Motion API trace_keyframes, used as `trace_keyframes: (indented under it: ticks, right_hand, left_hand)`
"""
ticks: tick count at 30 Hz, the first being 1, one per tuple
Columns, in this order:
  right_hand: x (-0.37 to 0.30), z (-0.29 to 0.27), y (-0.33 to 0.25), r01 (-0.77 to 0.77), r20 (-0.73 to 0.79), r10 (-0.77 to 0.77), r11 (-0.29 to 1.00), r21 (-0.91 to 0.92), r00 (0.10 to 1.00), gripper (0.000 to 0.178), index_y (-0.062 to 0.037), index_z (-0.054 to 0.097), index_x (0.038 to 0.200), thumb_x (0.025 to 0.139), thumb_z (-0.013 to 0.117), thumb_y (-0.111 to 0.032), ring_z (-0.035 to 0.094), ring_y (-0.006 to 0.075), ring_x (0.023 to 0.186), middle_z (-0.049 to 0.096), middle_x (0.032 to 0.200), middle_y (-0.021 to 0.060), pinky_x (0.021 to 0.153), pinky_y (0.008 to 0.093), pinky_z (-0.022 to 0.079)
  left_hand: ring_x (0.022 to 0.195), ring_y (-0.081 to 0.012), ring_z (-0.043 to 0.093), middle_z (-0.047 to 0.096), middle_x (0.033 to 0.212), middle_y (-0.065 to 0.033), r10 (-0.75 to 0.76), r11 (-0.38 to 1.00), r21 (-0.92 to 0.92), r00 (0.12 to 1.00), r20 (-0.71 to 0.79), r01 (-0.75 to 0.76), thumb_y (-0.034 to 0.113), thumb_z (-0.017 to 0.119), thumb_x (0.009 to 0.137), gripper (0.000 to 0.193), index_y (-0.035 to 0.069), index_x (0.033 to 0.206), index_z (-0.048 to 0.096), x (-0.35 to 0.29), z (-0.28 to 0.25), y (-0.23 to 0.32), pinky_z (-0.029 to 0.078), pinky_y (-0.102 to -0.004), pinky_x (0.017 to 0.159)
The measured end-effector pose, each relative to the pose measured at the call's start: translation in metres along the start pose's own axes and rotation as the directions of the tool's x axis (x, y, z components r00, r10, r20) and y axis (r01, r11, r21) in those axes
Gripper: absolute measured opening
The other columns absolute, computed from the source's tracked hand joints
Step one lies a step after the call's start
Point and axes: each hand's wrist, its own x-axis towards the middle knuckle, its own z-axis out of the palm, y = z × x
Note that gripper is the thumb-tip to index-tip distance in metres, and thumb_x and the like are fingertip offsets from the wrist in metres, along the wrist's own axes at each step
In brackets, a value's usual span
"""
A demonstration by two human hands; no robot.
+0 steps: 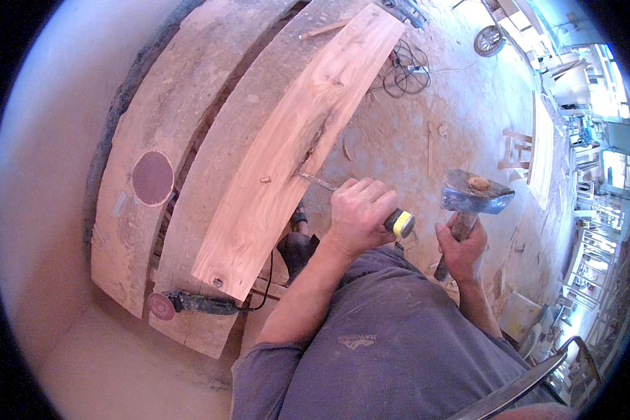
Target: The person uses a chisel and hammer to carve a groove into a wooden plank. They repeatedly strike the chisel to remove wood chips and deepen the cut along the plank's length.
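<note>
My left hand [360,213] is closed round the black and yellow handle of a chisel [318,182]. The chisel's tip touches a long, light wooden plank [259,203] at the edge of a dark, rough split in the grain. In my right hand [463,245] is a hammer [477,194], gripped by its short wooden handle. Its heavy blue-grey metal head is raised, level with the chisel handle and apart from it to the right. The plank lies lengthwise on a workbench of worn boards [210,175], with several knots showing on its face.
An angle grinder [203,303] with a reddish disc lies at the plank's near end, its cord hanging down. A round sanding disc [152,178] rests on the bench's left board. Coiled black cable [404,73] and wood scraps lie on the floor; a wooden trestle [515,150] stands right.
</note>
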Motion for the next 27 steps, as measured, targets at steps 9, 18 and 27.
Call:
trace_keyframes:
  ticks: [9, 18, 27]
  right_hand:
    - [-0.015, -0.009, -0.022, 0.173, -0.213, -0.093, 0.9, 0.4, 0.973, 0.021, -0.0063, 0.052, 0.096, 0.087, 0.062, 0.01, 0.056, 0.0124, 0.058, 0.057, 0.073, 0.0053, 0.053, 0.0292, 0.047]
    - [-0.022, 0.008, 0.012, 0.386, -0.094, -0.386, 0.922, -0.025, 0.918, 0.027, -0.0052, 0.054, 0.11, 0.088, 0.07, -0.004, 0.06, 0.0239, 0.06, 0.063, 0.084, 0.013, 0.056, 0.0346, 0.049]
    - [-0.004, 0.003, -0.042, 0.017, 0.128, -0.006, 0.996, -0.09, 0.992, 0.023, 0.0013, 0.065, 0.097, 0.084, 0.074, -0.015, 0.069, 0.0299, 0.071, 0.068, 0.076, 0.0181, 0.065, 0.0409, 0.052]
  left_hand:
    - [0.051, -0.027, 0.052, 0.049, 0.059, -0.0076, -0.058, 0.998, -0.012, 0.94, -0.336, 0.057, -0.004, 0.072, 0.068, 0.028, 0.008, 0.064, 0.047, 0.003, -0.003, 0.001, 0.04, -0.037, 0.05]
    - [0.063, -0.0278, 0.06, 0.055, 0.066, -0.0062, -0.131, 0.991, -0.049, 0.98, -0.151, 0.125, 0.013, 0.078, 0.058, 0.023, 0.012, 0.071, 0.058, 0.015, 0.003, -0.002, 0.045, -0.0402, 0.058]
    - [0.069, -0.0203, 0.061, 0.054, 0.071, -0.0034, -0.256, 0.963, -0.205, 0.831, -0.494, 0.175, 0.005, 0.075, 0.073, 0.019, 0.009, 0.079, 0.058, -0.01, -0.047, -0.02, 0.05, -0.0355, 0.065]
